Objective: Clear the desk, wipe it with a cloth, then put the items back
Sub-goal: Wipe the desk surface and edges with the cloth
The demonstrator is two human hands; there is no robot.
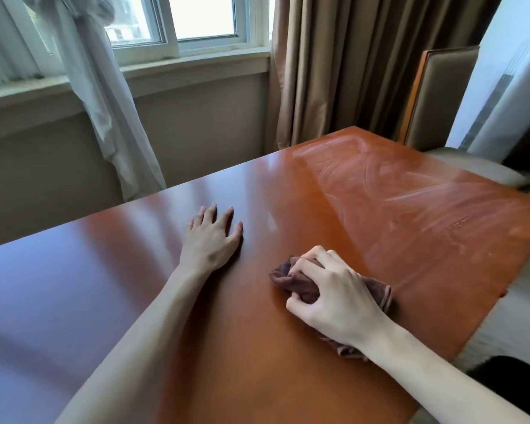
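Streaked at its far right, the worktop (153,249) is steadied by the flat, released left hand (210,237); the cloth (300,283), clenched in the right hand (334,289), is best drawn in overlapping passes.

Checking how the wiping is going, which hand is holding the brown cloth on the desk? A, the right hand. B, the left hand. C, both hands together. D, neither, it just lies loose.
A: the right hand grips the bunched brown cloth on the wooden desk, while the left hand rests flat, apart from it.
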